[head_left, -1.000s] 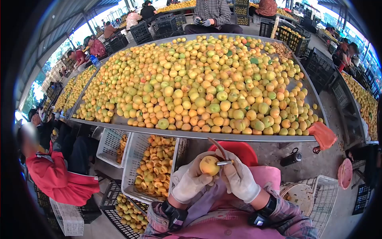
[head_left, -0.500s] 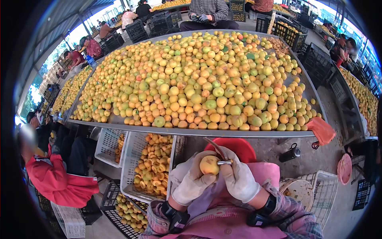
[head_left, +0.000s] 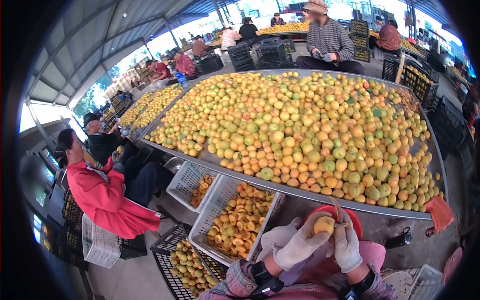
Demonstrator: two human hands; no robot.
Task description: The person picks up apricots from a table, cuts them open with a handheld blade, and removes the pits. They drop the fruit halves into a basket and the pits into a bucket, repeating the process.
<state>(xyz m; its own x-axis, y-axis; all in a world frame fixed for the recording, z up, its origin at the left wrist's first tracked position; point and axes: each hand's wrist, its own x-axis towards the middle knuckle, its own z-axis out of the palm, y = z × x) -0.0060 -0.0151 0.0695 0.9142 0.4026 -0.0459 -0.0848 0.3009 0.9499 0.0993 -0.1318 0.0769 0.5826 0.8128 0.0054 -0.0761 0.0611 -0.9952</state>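
Note:
My left hand [head_left: 300, 246], in a white glove, is closed round a yellow apricot [head_left: 324, 225]. My right hand [head_left: 347, 248], gloved too, grips a small knife [head_left: 337, 210] with a curved brownish blade and a short shiny metal part, which meets the fruit's right side. Both hands are close together above my lap, in front of a red basin [head_left: 355, 224]. Beyond them, whole apricots [head_left: 280, 130] cover a metal-edged table [head_left: 300, 189]. My fingers partly hide the knife.
Left of my hands stand a white crate [head_left: 270, 223] of halved apricots, a smaller white crate [head_left: 175, 189] and a black crate [head_left: 159, 246] of greenish fruit. A person in red [head_left: 102, 195] sits at left. An orange bag [head_left: 440, 214] hangs at the table corner; a black bottle [head_left: 399, 240] is below.
My view has turned left and up, so the table and my hands appear farther right and more of the person in red shows. The apricot and knife stay in my hands.

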